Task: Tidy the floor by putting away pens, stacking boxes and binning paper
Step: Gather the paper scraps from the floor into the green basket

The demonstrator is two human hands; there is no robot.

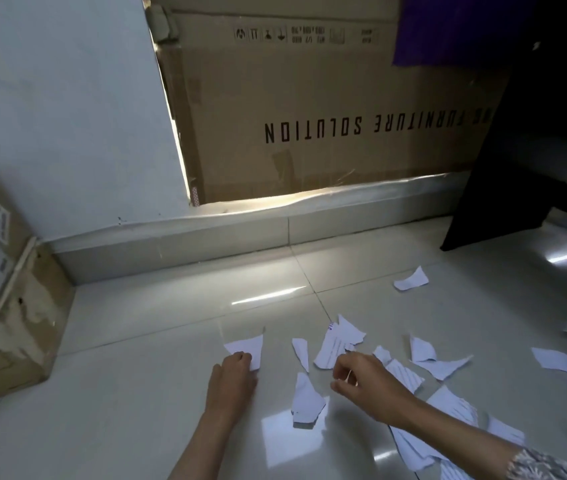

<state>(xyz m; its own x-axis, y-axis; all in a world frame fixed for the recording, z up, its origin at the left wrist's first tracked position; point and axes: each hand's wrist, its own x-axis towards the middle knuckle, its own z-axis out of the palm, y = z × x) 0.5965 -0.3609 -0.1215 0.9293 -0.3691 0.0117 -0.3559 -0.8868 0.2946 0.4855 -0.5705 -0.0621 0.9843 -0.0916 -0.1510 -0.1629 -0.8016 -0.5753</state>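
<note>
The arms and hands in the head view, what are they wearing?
Both hands are bare, with no gloves. The left hand has a bare forearm with no sleeve in view. The right hand has a patterned sleeve further up the arm, at the frame's bottom edge.

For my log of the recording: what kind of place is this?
Probably a room in a home or small office: tiled floor, a large furniture carton against the white wall, and torn paper scraps strewn about.

Left hand (233, 374) pinching triangular paper scrap (247, 348), right hand (361, 377) curled above torn paper pieces (335, 344), tiled floor (157, 393)
</note>
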